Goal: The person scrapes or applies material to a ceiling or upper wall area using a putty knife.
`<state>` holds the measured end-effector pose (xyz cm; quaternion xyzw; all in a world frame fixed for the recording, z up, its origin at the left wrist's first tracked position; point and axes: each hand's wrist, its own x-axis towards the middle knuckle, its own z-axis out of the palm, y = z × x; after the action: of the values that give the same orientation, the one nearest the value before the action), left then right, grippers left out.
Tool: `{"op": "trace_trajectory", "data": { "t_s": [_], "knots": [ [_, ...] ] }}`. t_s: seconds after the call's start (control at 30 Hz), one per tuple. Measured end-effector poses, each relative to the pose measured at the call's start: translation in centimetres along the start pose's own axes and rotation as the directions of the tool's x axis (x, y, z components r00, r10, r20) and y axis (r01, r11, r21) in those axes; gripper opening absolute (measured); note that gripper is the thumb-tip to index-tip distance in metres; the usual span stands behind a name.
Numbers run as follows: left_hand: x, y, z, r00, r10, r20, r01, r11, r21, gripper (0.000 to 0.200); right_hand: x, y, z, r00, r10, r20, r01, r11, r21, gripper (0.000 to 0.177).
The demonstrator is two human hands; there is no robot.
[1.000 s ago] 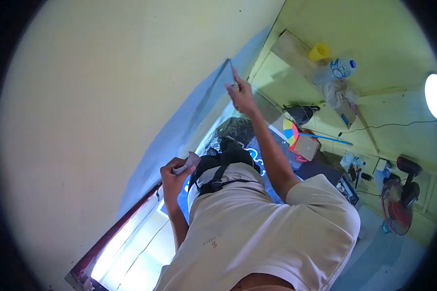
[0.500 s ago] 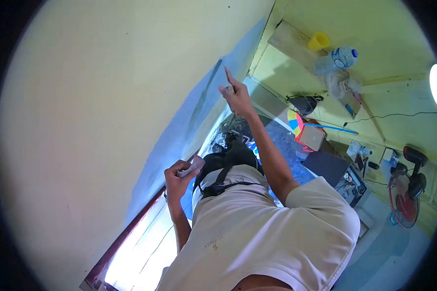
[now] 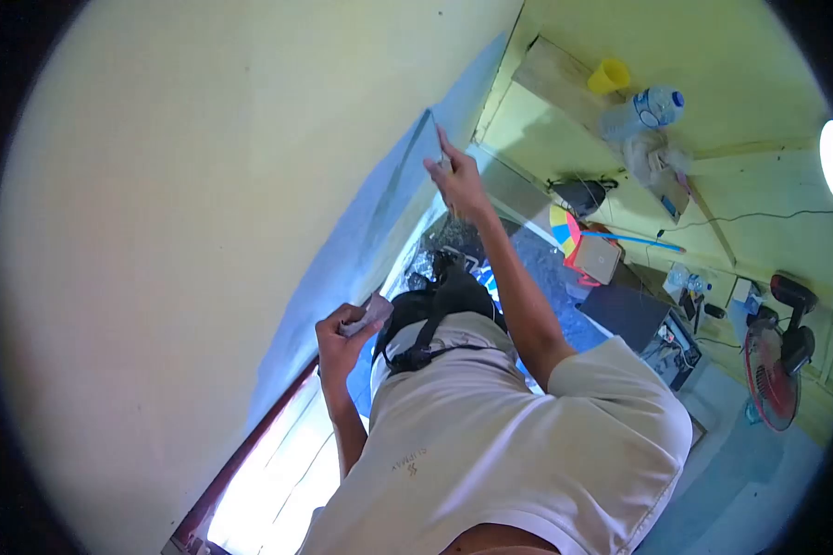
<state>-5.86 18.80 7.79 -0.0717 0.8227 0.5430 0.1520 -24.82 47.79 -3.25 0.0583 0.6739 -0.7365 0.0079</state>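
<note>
My left hand (image 3: 341,340) is closed around a pale grey flat piece (image 3: 376,313), its flat end sticking out past the thumb. My right hand (image 3: 458,185) is raised against the wall (image 3: 194,185), index finger stretched along a thin flat tool (image 3: 438,129) whose edge lies at the wall face. Most of that tool is hidden by the fingers, so I cannot tell its exact kind. A dark grey streak (image 3: 393,178) runs down the blue band (image 3: 338,250) beside this hand. Above the band the wall is cream.
At the right a wooden shelf (image 3: 557,79) carries a yellow cup (image 3: 609,77) and a plastic bottle (image 3: 646,113). A pedestal fan (image 3: 773,370) and a dark cabinet (image 3: 625,319) stand lower down. A bright opening (image 3: 282,472) lies below the wall.
My right hand has shifted slightly to the right, with its fingers closer together on the tool. My left hand keeps its hold on the pale grey piece; the view has moved a little.
</note>
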Motion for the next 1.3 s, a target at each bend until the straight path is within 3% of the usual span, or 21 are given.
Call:
{"op": "trace_trajectory", "data": {
  "t_s": [0.17,0.2,0.33,0.43,0.47,0.57,0.63,0.67,0.73,0.83,1.0,1.1,1.13,1.23,1.3],
  "knots": [
    [0.2,-0.6,0.2,1.000,0.009,0.017,-0.009,1.000,0.012,0.017,0.0,-0.8,-0.1,0.994,0.091,-0.055,-0.087,0.993,0.074,0.073],
    [0.3,-0.5,0.0,1.000,0.007,0.011,-0.007,1.000,0.024,0.018,-0.2,-0.5,0.4,1.000,-0.009,-0.021,0.008,0.998,-0.060,0.076],
    [0.3,-0.2,0.1,0.999,0.046,0.023,-0.046,0.999,0.020,0.019,2.0,-0.7,-0.5,0.997,0.036,-0.074,-0.024,0.988,0.153,0.074],
    [0.6,0.0,-0.1,0.996,0.083,0.025,-0.084,0.996,0.010,0.018,-0.2,-0.5,-0.2,0.999,0.045,0.008,-0.045,0.999,-0.030,0.075],
    [0.5,0.2,0.0,0.996,0.088,0.017,-0.088,0.996,0.000,0.017,-1.3,-1.2,0.2,0.990,0.124,0.069,-0.131,0.986,0.103,0.076],
    [0.7,0.1,0.0,0.998,0.063,0.024,-0.063,0.998,0.001,0.016,1.3,-1.3,-0.5,0.995,0.083,-0.056,-0.072,0.981,0.178,0.074],
    [0.6,0.7,-0.1,0.998,0.034,0.054,-0.036,0.999,0.037,0.017,0.3,0.0,-0.4,0.994,0.105,-0.031,-0.098,0.979,0.180,0.072],
    [0.8,0.4,-0.1,0.995,0.091,0.044,-0.095,0.991,0.098,0.018,-0.5,0.4,0.3,0.994,0.109,-0.003,-0.106,0.973,0.204,0.072],
    [0.6,0.9,0.1,0.999,0.048,0.017,-0.049,0.998,0.028,0.018,-1.7,-2.1,1.0,0.987,0.149,0.053,-0.157,0.961,0.229,0.072],
    [0.3,0.8,0.2,1.000,0.021,0.014,-0.022,0.999,0.037,0.017,1.8,-1.1,-0.5,0.985,0.156,-0.067,-0.136,0.961,0.240,0.072],
    [1.1,0.7,0.5,0.997,0.065,0.029,-0.065,0.998,-0.022,0.016,-0.7,-1.1,0.8,0.996,0.083,0.033,-0.088,0.981,0.175,0.073],
    [1.3,1.0,1.0,0.997,0.082,-0.001,-0.082,0.996,-0.026,0.017,1.7,-0.9,-0.1,0.996,0.066,-0.054,-0.059,0.990,0.125,0.075],
    [1.3,1.6,1.0,0.999,0.052,0.012,-0.051,0.998,-0.025,0.018,1.2,-1.2,0.0,0.992,0.121,-0.024,-0.115,0.979,0.170,0.076],
    [1.4,0.7,0.9,0.998,0.066,0.006,-0.066,0.998,-0.006,0.018,-2.2,-2.6,1.7,0.994,0.100,0.046,-0.103,0.991,0.081,0.075],
    [1.6,0.5,0.9,0.999,0.045,-0.001,-0.045,0.999,-0.008,0.018,-1.2,-3.2,1.3,0.994,0.106,0.015,-0.107,0.990,0.087,0.074]
  ]
}}
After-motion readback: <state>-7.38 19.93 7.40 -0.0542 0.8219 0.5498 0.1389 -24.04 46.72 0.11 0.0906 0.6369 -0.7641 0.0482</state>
